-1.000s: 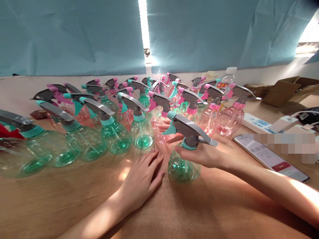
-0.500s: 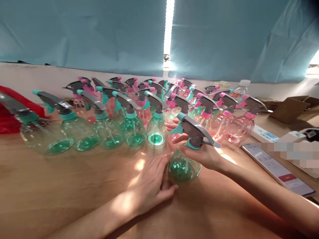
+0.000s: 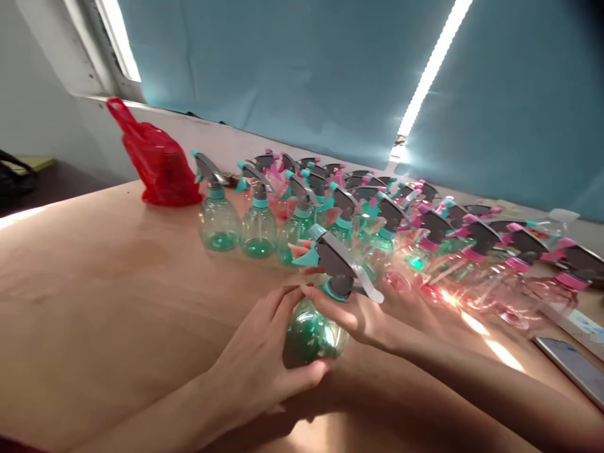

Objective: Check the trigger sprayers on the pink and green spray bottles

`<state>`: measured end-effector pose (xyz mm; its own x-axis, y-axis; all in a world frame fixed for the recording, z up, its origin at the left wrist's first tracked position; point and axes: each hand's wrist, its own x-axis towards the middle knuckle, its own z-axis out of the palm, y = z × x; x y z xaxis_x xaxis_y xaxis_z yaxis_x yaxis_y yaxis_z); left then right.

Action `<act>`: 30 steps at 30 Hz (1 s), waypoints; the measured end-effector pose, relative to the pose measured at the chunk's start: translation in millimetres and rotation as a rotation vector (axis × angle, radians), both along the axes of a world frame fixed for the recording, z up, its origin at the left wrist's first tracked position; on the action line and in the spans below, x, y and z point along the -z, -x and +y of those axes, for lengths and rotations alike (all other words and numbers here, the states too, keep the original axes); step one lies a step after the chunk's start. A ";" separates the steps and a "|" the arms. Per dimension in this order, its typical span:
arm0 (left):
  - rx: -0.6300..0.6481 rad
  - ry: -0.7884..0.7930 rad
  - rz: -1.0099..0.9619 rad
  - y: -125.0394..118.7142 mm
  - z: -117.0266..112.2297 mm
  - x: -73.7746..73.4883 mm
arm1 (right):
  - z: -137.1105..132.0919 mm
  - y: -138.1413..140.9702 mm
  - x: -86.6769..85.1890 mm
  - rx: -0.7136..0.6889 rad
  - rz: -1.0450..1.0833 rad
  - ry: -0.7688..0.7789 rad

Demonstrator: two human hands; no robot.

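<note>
A clear green spray bottle [image 3: 314, 336] with a grey trigger head and teal collar is in front of me, tilted slightly. My left hand [image 3: 262, 343] curves round the left side of its body, thumb low across the front. Around the shoulder just below the collar, my right hand [image 3: 363, 318] grips it from the right; some of its fingers are hidden behind the bottle. Beyond my hands stands a row of green spray bottles [image 3: 258, 236], with pink spray bottles [image 3: 476, 277] to the right and several more behind.
A red plastic bag [image 3: 163, 163] sits at the back left of the wooden table [image 3: 117, 302]. A phone [image 3: 573, 371] lies at the right edge, near a white power strip [image 3: 585, 324]. Behind the bottles hangs a blue-grey curtain [image 3: 283, 75].
The view has swung left, bringing the whole red bag into sight. My left hand has closed round the bottle's body, where before it lay beside it. My right hand keeps its grip.
</note>
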<state>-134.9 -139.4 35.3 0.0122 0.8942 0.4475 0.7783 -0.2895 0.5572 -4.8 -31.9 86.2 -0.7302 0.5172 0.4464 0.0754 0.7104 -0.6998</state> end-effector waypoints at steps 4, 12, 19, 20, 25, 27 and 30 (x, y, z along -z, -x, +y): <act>-0.149 -0.018 -0.009 17.8 -18.9 -5.6 | -17.3 43.7 11.2 -0.066 0.017 0.145; -0.462 0.026 -0.109 81.6 -57.8 -3.0 | -23.0 119.8 -3.5 -0.287 0.017 -0.001; -0.605 -0.007 -0.059 160.1 -65.9 -18.4 | 0.7 136.8 -55.0 -0.213 -0.169 -0.257; -0.628 -0.014 -0.041 172.0 -62.7 -19.1 | 4.4 139.1 -62.9 -0.176 -0.165 -0.278; -0.652 -0.019 -0.041 218.2 -39.4 -18.5 | 28.6 162.1 -88.6 0.013 -0.120 -0.517; -0.654 -0.036 -0.060 228.1 -29.3 -18.2 | 39.7 175.2 -90.6 0.040 -0.134 -0.593; -0.655 -0.071 -0.083 237.5 -14.9 -17.7 | 51.5 194.3 -89.5 0.073 -0.220 -0.607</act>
<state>-372.4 -154.4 52.9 -0.5610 0.6735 0.4814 0.7611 0.1908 0.6200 -199.1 19.6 175.7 -0.8106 0.2716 0.5189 0.2338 0.9624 -0.1385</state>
